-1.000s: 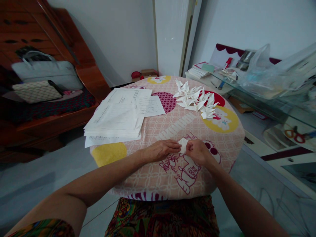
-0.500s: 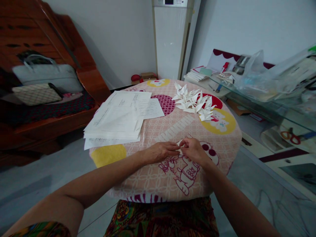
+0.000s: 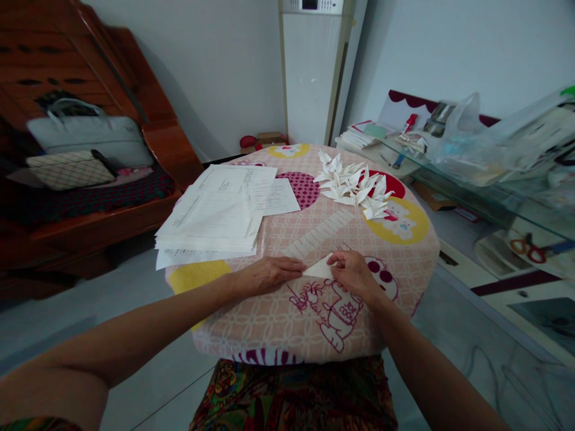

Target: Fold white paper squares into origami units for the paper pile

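A small folded piece of white paper [image 3: 318, 269], triangular in outline, lies on the patterned tablecloth between my hands. My right hand [image 3: 353, 273] is closed in a pinch at its right edge, thumb and fingertips on the paper. Stretched out and low over the cloth, the fingers of my left hand [image 3: 273, 274] touch the paper's pointed left end. Farther back on the right rests a cluster of folded white paper shapes [image 3: 353, 182] with pointed tips, like origami cranes.
A stack of printed sheets [image 3: 211, 209] covers the table's left side. The round table's cloth [image 3: 269, 323] hangs over the near edge. To the right stands a glass-topped cabinet [image 3: 476, 185] with a plastic bag and scissors [image 3: 534, 250]. A wooden bench [image 3: 166, 143] with bags is at left.
My left hand has slid left along the paper, away from my right hand, so more of the folded triangle shows. My right hand stays at about the same spot.
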`<state>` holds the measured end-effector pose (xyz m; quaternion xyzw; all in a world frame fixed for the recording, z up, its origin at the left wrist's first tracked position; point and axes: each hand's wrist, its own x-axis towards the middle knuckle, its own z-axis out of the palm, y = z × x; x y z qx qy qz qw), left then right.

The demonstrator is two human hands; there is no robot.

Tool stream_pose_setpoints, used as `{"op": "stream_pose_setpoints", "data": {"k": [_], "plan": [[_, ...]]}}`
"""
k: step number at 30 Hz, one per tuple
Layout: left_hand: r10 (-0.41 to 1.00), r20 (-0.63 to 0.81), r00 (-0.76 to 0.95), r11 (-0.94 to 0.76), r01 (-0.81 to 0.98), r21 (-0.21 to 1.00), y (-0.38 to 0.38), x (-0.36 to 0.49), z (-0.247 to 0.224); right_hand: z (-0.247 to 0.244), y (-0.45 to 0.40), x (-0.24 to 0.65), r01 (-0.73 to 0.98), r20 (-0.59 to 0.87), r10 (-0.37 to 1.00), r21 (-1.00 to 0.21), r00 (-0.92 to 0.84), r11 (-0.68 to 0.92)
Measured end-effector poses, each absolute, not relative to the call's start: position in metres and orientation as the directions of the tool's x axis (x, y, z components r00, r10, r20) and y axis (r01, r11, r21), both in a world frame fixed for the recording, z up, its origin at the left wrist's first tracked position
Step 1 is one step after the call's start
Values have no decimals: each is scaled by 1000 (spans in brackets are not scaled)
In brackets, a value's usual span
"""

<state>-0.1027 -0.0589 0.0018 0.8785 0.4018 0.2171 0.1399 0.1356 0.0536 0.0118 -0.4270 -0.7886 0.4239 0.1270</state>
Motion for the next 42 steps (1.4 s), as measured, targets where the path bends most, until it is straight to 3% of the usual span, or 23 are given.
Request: {"op": "stream_pose_setpoints", "data": {"k": [4, 7, 12, 15, 20, 23, 26, 30, 36, 42], "plan": [[860, 308, 407, -510, 701, 498, -50, -100, 10, 13, 49, 135, 589, -11, 776, -657, -631, 470], [949, 238, 208, -307, 787, 536, -29, -81, 11, 15, 43, 135, 641, 27, 765, -528, -643, 557], [979, 96, 178, -200, 791, 578, 9, -45, 10, 16, 39, 143, 769, 36, 822, -330, -569, 547], [986, 8, 166, -135, 765, 629, 20, -37, 13, 17, 42, 151, 798, 11, 835, -286, -550, 530], [976, -69, 207, -63, 571, 818, 22, -46, 13, 21, 57, 158, 741, -26, 799, -391, -601, 545], [983, -107, 150, 43, 375, 926, 20, -56, 11, 21, 73, 153, 627, -22, 754, -571, -657, 530], [989, -129, 70, 113, 198, 974, 17, -65, 12, 21, 92, 140, 449, -3, 718, -782, -696, 432], [995, -92, -45, 92, -1, 996, 16, -71, 16, 27, 111, 114, 255, 67, 697, -902, -714, 348], [979, -165, -119, 137, -211, 968, 13, -70, 11, 24, 109, 90, 96, 23, 686, -986, -727, 135], [966, -162, -200, 103, -274, 956, 8, -64, 8, 8, 100, 91, 20, 29, 706, -998, -707, 61]]}}
